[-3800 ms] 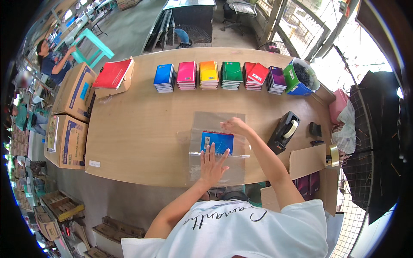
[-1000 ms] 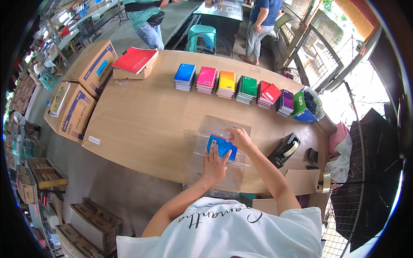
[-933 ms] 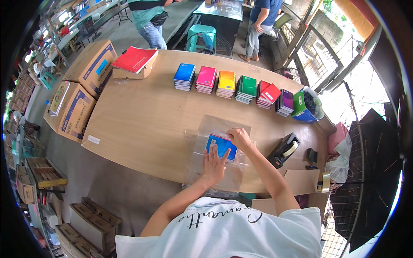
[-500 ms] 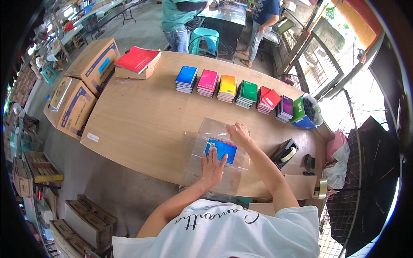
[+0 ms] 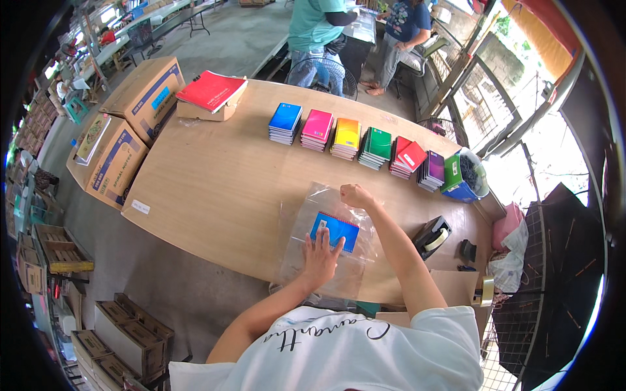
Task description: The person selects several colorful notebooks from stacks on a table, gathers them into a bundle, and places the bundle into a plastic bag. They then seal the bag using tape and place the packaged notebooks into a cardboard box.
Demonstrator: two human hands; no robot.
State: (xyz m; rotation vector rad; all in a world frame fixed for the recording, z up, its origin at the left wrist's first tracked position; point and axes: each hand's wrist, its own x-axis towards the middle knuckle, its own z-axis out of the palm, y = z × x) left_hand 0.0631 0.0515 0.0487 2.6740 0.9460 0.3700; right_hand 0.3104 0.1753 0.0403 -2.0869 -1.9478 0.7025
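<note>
A blue spiral notebook (image 5: 346, 232) lies on layers of clear plastic sheet (image 5: 300, 251) near the table's front edge. Its coil runs along the far side, and a small white label is on the cover. My left hand (image 5: 319, 257) rests flat with fingers spread, the tips on the notebook's near part. Just beyond the notebook, my right hand (image 5: 358, 197) is closed in a fist at the far edge of the plastic and appears to grip it; the fingertips are hidden.
Stacks of notebooks in blue (image 5: 285, 120), pink, yellow, green, red and purple line the table's far side. A blue-green bin (image 5: 464, 174) ends that row. Right of my arm sits a tape dispenser (image 5: 432, 237). Cartons (image 5: 140, 98) stand left; two people stand beyond the table.
My right hand has shifted slightly left and its fingers have closed into a tighter fist. My left hand stays on the notebook. Beyond the table, the person in green has moved right.
</note>
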